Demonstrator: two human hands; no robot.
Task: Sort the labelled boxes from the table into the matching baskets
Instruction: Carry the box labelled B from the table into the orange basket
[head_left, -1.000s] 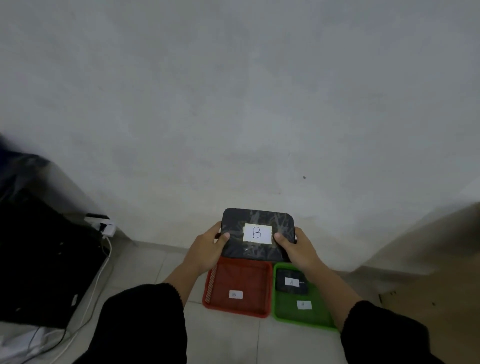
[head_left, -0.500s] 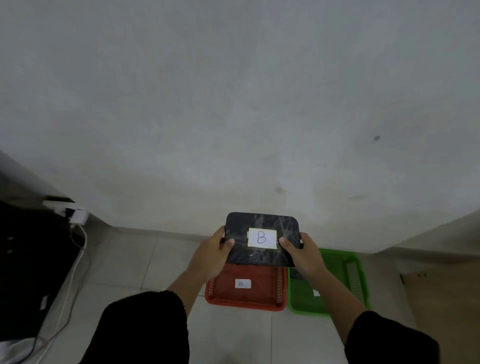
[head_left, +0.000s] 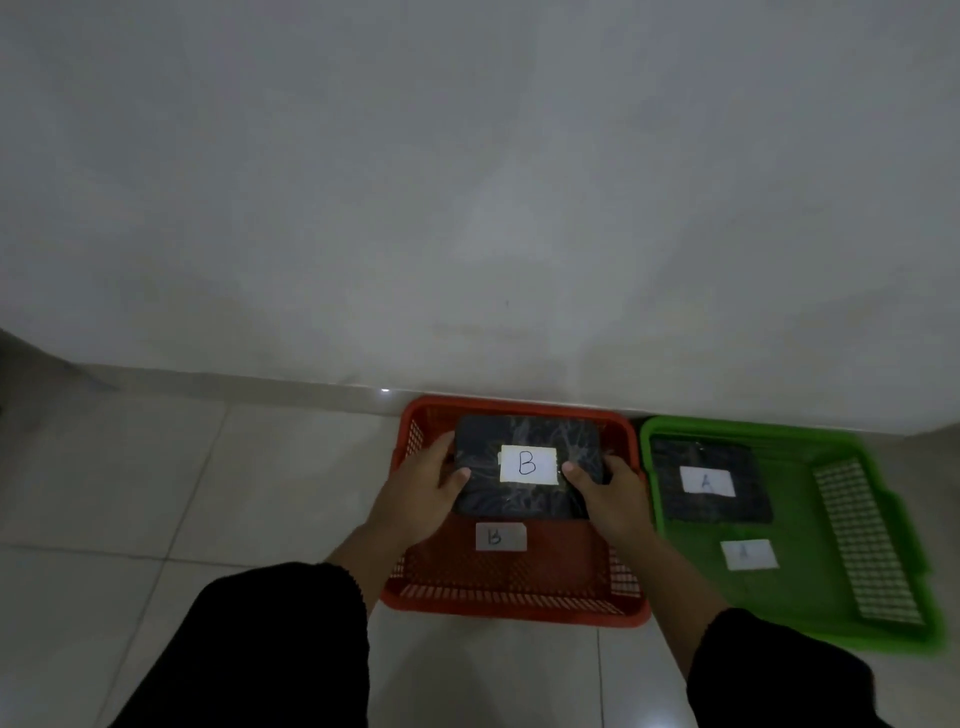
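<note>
Pale tiled floor to the left of the hands, meeting a plain grey wall beyond them. Black sleeves at the bottom, covering both forearms.

Left hand clamped on the left short edge of the B box, thumb lying on its top face. Right hand clamped on the opposite edge in the same way, thumb just beside the label. Between the two hands: a flat, dark box with rounded corners, wrapped in shiny crinkled film, carrying a white paper label with a handwritten "B". Held level inside the red basket, over its far half; whether touching the bottom, cannot tell. Nearer than the hands, on the red mesh bottom, a small white tag also marked "B".

Right of the right hand, touching the red one, a green basket. Inside, a similar dark A box with a white "A" label, and a white "A" tag nearer.
</note>
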